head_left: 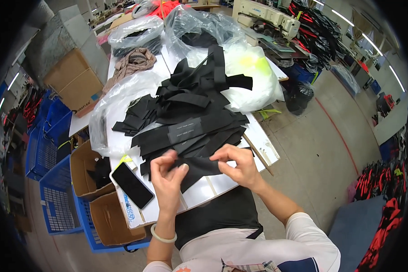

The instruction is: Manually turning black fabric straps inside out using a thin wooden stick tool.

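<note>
A black fabric strip (198, 168) stretches between my two hands at the near edge of the white table. My left hand (167, 177) is curled with its thumb against the strip's left end; its fingertips are slightly blurred. At the other end, my right hand (238, 164) pinches the strip between thumb and fingers. Just beyond them lies a layered stack of black fabric strips (154, 141), some with a printed grey band. Longer black strips (186, 102) are heaped loosely behind the stack, and small cut black pieces (138, 115) lie to its left.
A dark-screened phone (132, 185) lies left of my left hand. Clear plastic bags (204, 27) and a white bag (251, 79) surround the heap. A wooden stick (258, 154) lies along the right edge. Blue crates (56, 195) and cardboard boxes (115, 217) stand left of the table (204, 190).
</note>
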`<state>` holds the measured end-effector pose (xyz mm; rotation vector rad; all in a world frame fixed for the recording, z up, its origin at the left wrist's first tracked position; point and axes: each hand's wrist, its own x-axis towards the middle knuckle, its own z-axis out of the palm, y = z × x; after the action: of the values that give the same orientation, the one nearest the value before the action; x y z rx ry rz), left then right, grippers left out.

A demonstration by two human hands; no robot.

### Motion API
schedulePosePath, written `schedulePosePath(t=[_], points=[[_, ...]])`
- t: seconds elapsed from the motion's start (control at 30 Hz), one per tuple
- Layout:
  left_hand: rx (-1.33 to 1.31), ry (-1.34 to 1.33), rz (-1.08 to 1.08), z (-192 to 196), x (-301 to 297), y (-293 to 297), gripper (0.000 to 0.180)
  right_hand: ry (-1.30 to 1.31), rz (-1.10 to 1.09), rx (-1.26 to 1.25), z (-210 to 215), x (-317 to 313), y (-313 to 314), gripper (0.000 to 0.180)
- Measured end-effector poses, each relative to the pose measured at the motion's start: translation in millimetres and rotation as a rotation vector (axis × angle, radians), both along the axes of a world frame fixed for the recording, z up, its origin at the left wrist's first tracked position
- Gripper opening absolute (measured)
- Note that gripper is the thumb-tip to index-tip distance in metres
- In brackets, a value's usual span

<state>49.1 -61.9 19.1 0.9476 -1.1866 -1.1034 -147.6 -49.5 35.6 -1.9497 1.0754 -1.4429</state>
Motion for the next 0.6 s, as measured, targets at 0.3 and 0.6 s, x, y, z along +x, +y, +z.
schedulePosePath(t=[0.3,0.6], points=[[-0.282,-0.399,0.008,16.1,-51.0,34.0,0.059,0.207,-0.269,-0.335,10.9,11.4,14.7,0.023],[-0.456,-0.507,0.35,-4.3,-65.3,20.9,0.019,0.261,-0.341,-0.248,3.8,11.3,13.4,0.023]])
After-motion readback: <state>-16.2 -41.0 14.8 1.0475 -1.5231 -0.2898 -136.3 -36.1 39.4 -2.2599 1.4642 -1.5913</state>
